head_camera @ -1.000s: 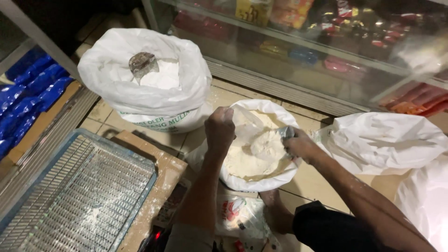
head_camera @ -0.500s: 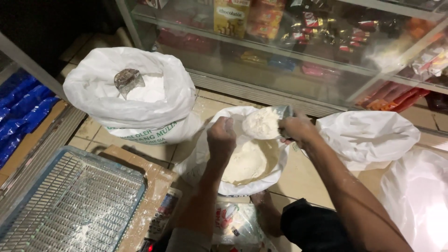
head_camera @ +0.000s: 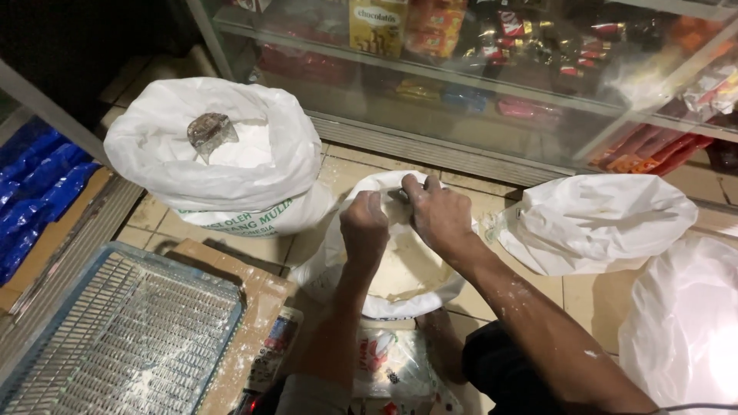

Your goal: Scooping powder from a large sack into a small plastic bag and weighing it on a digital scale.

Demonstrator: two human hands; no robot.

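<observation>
- Left hand is gripping the near-left rim of the white plastic bag, fist closed on the plastic.
- Right hand is pinching the far rim of the same bag, fingers curled over the edge, closed on it.
- Bag is sitting on the tiled floor just in front of the person, mouth held open, pale flour showing inside.
- Both forearms are carrying flour dust.
- Big white sack is standing to the left, rolled open, a clear scoop lying on the flour in it.
- Another white bag is lying right of the hands, near but apart.
- Blue-rimmed wire tray is sitting lower left, beside a cardboard sheet.
- Glass display case with packaged goods is running along the top.
</observation>
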